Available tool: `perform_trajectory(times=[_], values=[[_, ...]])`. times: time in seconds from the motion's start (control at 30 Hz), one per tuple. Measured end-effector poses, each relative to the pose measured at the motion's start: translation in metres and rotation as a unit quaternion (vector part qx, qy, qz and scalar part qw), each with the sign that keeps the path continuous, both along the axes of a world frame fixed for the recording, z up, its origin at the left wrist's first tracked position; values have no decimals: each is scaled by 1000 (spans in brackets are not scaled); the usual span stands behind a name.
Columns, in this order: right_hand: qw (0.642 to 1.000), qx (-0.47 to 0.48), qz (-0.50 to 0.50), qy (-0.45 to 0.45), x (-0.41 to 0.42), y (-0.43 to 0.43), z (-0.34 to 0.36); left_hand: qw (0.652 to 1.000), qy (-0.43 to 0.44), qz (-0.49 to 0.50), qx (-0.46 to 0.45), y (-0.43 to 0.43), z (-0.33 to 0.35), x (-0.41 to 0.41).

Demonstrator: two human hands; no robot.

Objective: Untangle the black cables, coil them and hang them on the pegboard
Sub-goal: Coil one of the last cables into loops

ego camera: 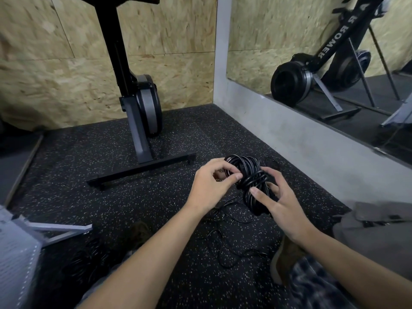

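A bundle of coiled black cable is held above the speckled floor, its middle wrapped crosswise by several turns. My left hand pinches the bundle's left side between thumb and fingers. My right hand holds the lower right part, thumb across the front and fingers spread behind. A loose thin black cable trails from the bundle down over the floor between my arms. Another dark coil lies on the floor at the lower left, hard to make out. No pegboard is plainly visible.
An upright black rowing machine stands on its base bar straight ahead against a chipboard wall. A mirror runs along the right wall above a grey ledge. A grey metal frame and white mesh panel sit lower left.
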State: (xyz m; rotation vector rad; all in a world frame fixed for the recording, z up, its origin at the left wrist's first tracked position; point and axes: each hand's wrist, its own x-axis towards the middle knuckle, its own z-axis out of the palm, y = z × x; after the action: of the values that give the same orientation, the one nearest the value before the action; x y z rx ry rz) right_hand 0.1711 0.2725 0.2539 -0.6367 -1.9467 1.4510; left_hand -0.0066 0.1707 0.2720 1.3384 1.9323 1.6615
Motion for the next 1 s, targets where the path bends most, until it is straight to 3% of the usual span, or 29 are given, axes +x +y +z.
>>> perform_trajectory(times=[0.17, 0.3, 0.4, 0.57, 0.77, 0.9, 1.0], values=[[1000, -11, -4, 2, -3, 0, 2, 1000, -2, -24, -2, 0, -1, 0], [999, 43, 15, -30, -4, -3, 2, 998, -64, -3, 21, 1, -6, 4], [995, 75, 30, -57, -3, -3, -5, 995, -101, 11, -24, 3, -14, 3], [996, 22, 59, -58, -6, 6, 0, 986, -133, -31, -92, -8, 9, -8], [985, -41, 143, -87, -10, 9, 14, 956, -78, -196, -202, -46, 30, -51], [974, -54, 186, -120, -19, 3, 20, 941, 76, -185, -272, -62, 48, -66], [972, -77, 190, -117, -28, -6, 23, 935, 105, -147, -306, -80, 52, -73]])
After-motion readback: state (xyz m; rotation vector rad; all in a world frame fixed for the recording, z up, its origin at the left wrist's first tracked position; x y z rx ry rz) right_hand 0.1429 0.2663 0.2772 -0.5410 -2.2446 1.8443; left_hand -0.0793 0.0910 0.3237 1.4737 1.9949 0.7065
